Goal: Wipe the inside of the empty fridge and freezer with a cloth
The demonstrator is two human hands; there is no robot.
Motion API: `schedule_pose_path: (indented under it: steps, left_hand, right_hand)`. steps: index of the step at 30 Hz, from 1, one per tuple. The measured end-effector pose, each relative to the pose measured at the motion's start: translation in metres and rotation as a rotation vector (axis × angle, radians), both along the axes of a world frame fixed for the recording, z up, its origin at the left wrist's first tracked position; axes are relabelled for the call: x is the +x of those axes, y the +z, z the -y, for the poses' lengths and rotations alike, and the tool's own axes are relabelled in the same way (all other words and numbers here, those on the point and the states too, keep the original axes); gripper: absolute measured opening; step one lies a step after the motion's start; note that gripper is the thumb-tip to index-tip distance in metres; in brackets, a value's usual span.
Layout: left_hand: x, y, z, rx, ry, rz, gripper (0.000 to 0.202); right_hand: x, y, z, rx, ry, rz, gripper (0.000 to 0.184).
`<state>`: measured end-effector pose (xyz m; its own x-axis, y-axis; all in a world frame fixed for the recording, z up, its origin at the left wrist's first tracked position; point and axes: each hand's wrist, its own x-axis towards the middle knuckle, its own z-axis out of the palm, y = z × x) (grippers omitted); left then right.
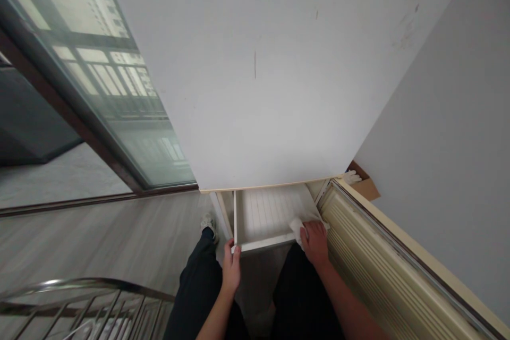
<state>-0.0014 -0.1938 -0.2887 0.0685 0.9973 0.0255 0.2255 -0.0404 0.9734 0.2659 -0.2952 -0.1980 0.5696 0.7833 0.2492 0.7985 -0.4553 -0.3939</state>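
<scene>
A shallow white drawer (263, 212) with a ribbed bottom is pulled out below a large white panel (255, 117). My left hand (231, 268) grips its front left corner, the thumb on top and the fingers on the outer side. At the front right corner, my right hand (315, 241) is closed on a crumpled white cloth (297, 228), pressed against the drawer's edge. Part of the cloth is covered by my fingers. Nothing lies in the visible part of the drawer.
An open cream door with a ridged inner face (370, 260) stands close on my right. Behind it is a cardboard box (365, 189) with white gloves (352, 177). To the left are a glass sliding door (147, 138) and a metal rack (91, 303) beside my legs.
</scene>
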Motion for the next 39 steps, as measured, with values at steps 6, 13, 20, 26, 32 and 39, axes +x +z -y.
schedule_pose_path:
  steps: [6, 13, 20, 26, 32, 39]
  left_hand:
    - [-0.003, 0.005, 0.0, -0.02, -0.039, 0.027, 0.063]
    - [-0.006, 0.009, -0.003, -0.021, -0.059, 0.056, 0.062]
    - [-0.006, 0.009, -0.002, -0.02, -0.086, 0.091, 0.068]
    - [-0.008, 0.011, -0.001, -0.032, -0.107, 0.068, 0.066]
    - [-0.011, 0.014, 0.002, -0.055, -0.131, 0.044, 0.064]
    - [-0.012, 0.016, 0.003, -0.067, -0.157, 0.037, 0.059]
  right_hand:
    - [-0.025, -0.036, -0.002, 0.195, -0.127, -0.02, 0.054]
    - [-0.128, -0.085, -0.018, 0.533, -0.103, -0.545, 0.076]
    - [-0.215, -0.072, -0.009, 0.479, 0.08, -0.885, 0.08]
    - [-0.173, -0.063, -0.032, 0.55, -0.14, -0.823, 0.084]
    - [-0.09, -0.04, -0.056, 0.637, -0.473, -0.731, 0.09]
    - [-0.036, -0.03, -0.052, 0.848, -0.658, -0.765, 0.078]
